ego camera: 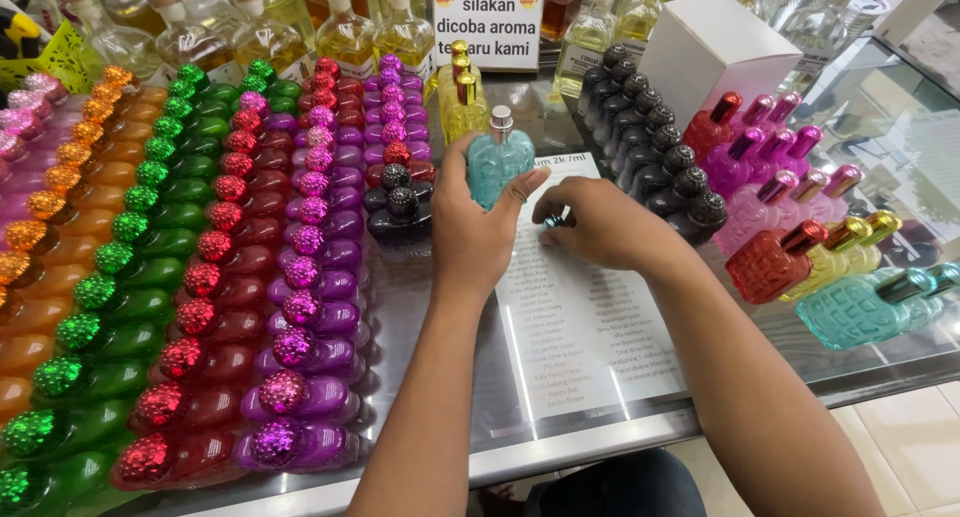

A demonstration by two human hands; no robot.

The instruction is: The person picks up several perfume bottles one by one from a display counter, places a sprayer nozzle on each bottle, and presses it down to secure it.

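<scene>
My left hand (475, 227) grips a small teal glass perfume bottle (497, 162) with a bare silver spray neck, held upright above the glass counter. My right hand (598, 222) rests just to its right on a white printed list sheet (575, 317), fingers curled over a small teal cap (553, 219) that is mostly hidden. The two hands are a few centimetres apart.
Rows of orange, green, red and purple bottles (215, 277) with glittery caps fill the left of the counter. Black bottles (655, 157), pink, red, yellow and teal ones (800, 247) lie at right. A white box (715, 47), a sign and clear flasks stand behind.
</scene>
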